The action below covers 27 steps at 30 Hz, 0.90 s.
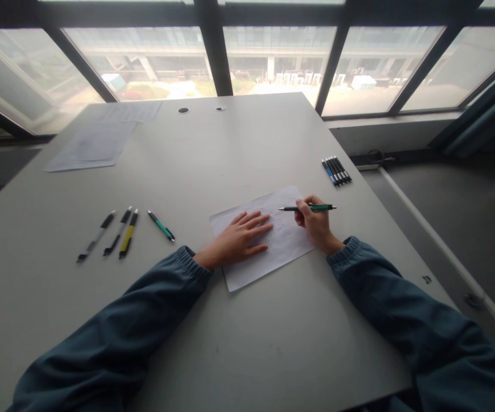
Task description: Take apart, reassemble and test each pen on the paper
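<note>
Green-and-black slender pen is pinched in the right hand, over a white rectangular paper sheet. The left hand lies flat on that sheet, its fingers slightly spread.

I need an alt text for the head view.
A right hand holds a green-and-black pen over a white sheet, on which the left hand rests. More pens lie to both sides on a white table.

Paper sheet, plastic pen, smooth tabletop, cloth sleeves
</note>
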{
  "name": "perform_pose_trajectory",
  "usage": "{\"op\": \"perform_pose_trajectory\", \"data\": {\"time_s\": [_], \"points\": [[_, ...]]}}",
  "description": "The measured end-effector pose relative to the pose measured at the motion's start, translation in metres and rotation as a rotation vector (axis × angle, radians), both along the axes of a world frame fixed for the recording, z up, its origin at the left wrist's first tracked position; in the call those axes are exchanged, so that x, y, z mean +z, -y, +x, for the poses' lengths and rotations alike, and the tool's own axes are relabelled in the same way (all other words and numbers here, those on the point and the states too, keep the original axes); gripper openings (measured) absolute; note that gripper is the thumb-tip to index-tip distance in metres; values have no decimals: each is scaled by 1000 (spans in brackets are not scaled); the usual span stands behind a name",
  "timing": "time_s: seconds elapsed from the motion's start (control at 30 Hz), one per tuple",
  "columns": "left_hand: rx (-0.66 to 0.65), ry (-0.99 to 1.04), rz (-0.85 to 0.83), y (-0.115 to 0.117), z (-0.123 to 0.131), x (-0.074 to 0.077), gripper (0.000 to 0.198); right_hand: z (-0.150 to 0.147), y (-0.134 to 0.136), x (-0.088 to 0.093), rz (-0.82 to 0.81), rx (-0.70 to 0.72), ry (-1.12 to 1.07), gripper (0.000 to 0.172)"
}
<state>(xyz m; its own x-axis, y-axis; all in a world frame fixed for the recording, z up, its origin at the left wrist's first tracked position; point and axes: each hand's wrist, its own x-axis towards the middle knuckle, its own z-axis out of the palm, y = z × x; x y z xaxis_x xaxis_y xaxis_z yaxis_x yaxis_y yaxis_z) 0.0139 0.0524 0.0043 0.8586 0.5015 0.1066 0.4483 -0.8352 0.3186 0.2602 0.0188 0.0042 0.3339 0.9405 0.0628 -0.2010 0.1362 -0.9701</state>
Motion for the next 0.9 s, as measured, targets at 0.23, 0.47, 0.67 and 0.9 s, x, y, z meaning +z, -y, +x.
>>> {"op": "perform_pose_trajectory", "data": {"time_s": [0.23, 0.47, 0.67, 0.9], "points": [[-4, -9, 8, -1, 0, -2, 60, -1, 2, -3, 69, 160, 517, 21], [2, -14, 5, 0, 2, -1, 60, -1, 2, -9, 46, 148, 688, 19], [1, -15, 9, 1, 2, 1, 59, 0, 1, -11, 109, 102, 788, 18], [-2, -1, 14, 0, 2, 0, 58, 0, -1, -12, 77, 44, 808, 17]]}}
